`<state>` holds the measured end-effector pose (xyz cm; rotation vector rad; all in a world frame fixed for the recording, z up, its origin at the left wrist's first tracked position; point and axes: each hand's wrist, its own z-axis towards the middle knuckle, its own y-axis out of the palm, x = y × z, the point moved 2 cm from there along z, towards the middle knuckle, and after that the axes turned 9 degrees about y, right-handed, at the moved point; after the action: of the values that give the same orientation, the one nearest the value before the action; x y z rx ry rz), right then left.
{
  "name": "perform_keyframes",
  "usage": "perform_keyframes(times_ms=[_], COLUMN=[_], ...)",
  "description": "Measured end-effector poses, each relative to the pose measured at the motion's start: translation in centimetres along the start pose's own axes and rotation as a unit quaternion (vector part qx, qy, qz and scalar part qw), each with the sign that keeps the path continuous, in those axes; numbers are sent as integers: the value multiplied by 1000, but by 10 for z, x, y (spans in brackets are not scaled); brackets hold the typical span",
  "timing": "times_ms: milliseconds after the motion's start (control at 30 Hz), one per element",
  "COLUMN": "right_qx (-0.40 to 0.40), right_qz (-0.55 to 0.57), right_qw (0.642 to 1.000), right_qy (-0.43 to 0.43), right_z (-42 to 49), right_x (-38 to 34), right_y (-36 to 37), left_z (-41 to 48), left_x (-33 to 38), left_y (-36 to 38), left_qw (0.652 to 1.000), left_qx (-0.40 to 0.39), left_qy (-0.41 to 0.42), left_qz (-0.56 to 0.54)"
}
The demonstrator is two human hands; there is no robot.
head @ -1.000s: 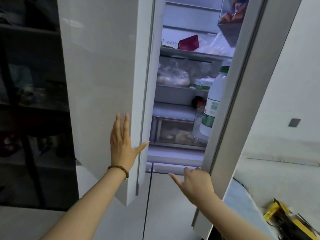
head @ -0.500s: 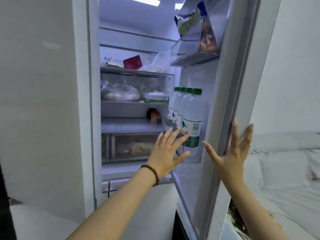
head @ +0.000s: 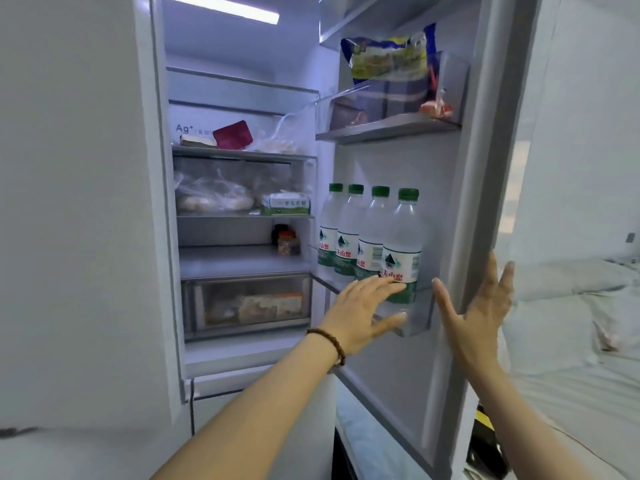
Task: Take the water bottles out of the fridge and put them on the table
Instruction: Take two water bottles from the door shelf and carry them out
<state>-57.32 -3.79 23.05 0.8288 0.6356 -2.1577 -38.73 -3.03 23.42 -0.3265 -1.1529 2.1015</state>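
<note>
Shelves: the fridge [head: 242, 98] stands open; a red pouch [head: 232, 134] lies on the upper shelf, bagged food [head: 213, 197] and a small carton [head: 286, 203] on the one below, a jar [head: 287, 239] under that.
Drawer: clear bin [head: 246, 306] at the bottom, something pale inside, too blurred to name.
Left hand [head: 363, 311]: fingers spread and empty, reaching to the door rack [head: 417, 315]; fingertips just at the label of the nearest bottle, contact unclear.
Bottles [head: 370, 237]: four in a row in the lower door rack, upright, green caps up, long axis vertical, above and just beyond the left hand.
Upper door rack [head: 388, 128]: holds a snack bag [head: 388, 58] and small packets.
Right hand [head: 479, 306]: open, fingers apart, palm against the door [head: 485, 168] edge, right of the bottles.
Bed [head: 571, 323]: white, right of the door.
</note>
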Motion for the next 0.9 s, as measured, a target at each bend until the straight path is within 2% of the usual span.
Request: perform_keyframes(times_ms=[100,167,200,267,367,433,500,600,733,900], right_qx=[24,-39,-93,-221,-380,-440,-481,-510,-510,-514], right_qz=[-7,26,50,108,162,178,180,204,235,282], right_qw=[993,985,981,965,907,859,823,786,774,753], right_qy=[-117,-165,-162,-96,84,193,242,283,294,300], right_z=[-30,-55,-68,-98,-147,-174,-193,-204,-192,-179], right_x=[-31,-50,-56,-64,-59,-56,-62,-84,-116,-161], right_y=[36,77,101,150,227,273,313,367,431,471], left_z=[-48,-93,-116,-163,-224,-255,-279,-300,-304,-303], left_x=[-46,-90,-113,-154,-201,-224,-246,-278,-312,-319], left_y=[-8,-18,-24,-37,-53,-62,-70,-81,-92,-88], left_qw=[997,987,978,957,932,922,914,907,908,906], left_qx=[30,47,59,89,107,110,115,120,128,159], left_qy=[-68,-145,-186,-249,-305,-330,-344,-355,-347,-320], left_qz=[28,58,74,116,165,172,184,193,199,227])
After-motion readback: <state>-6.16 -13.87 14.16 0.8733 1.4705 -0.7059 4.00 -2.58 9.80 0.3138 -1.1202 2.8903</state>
